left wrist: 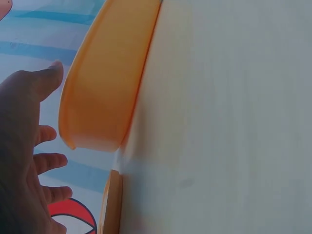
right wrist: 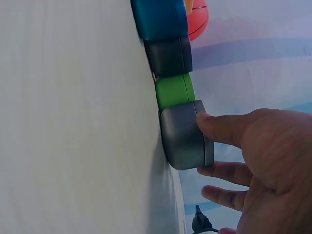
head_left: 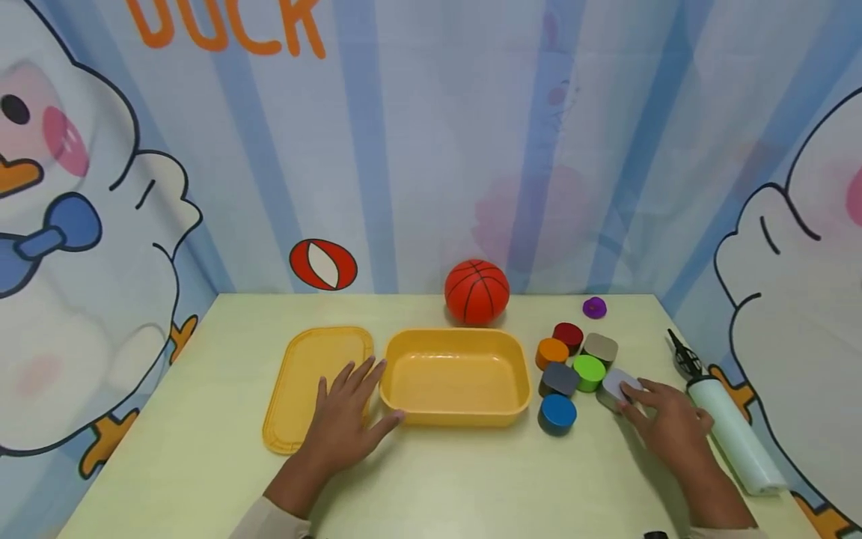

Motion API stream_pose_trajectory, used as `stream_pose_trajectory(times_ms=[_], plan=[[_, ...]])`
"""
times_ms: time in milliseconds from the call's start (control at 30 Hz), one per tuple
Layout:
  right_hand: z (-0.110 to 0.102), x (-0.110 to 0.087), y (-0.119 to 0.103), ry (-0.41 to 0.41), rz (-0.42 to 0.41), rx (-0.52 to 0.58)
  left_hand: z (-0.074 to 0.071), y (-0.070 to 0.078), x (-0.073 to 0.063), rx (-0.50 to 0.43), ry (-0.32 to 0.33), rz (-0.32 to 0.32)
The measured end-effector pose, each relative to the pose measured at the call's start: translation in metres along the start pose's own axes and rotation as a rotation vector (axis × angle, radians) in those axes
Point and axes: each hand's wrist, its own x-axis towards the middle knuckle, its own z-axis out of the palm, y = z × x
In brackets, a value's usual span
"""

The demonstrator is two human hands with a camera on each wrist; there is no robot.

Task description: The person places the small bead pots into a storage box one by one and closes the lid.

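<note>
Over on the right, my right hand pinches a small grey rounded-square box between thumb and fingers. In the right wrist view this box stands beside a green round box, with the thumb at its upper edge. My left hand is spread with fingers extended at the left end of a yellow tub, its thumb by the tub's near left corner. Below that hand lies a flat yellow lid, partly covered by it. The left wrist view shows the tub's side beyond the thumb.
Blue, dark grey, orange, dark red and beige-grey boxes cluster right of the tub. A red basketball sits behind it. A purple knob-like piece and a pale green pump are at the right.
</note>
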Motion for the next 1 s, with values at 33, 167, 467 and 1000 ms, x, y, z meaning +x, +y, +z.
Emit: stream_pose_trajectory(times_ms=[33, 167, 467, 1000], plan=[[-0.001, 0.001, 0.001, -0.001, -0.001, 0.005, 0.000, 0.000, 0.002, 0.002, -0.008, 0.002], [-0.002, 0.002, 0.007, 0.001, -0.017, 0.010, 0.000, 0.000, 0.009, -0.010, -0.019, 0.016], [0.004, 0.004, 0.008, 0.027, -0.029, 0.013, 0.004, -0.002, 0.012, -0.061, 0.017, 0.019], [0.011, 0.002, 0.014, 0.102, -0.048, 0.081, 0.014, -0.006, 0.008, -0.096, 0.064, 0.047]])
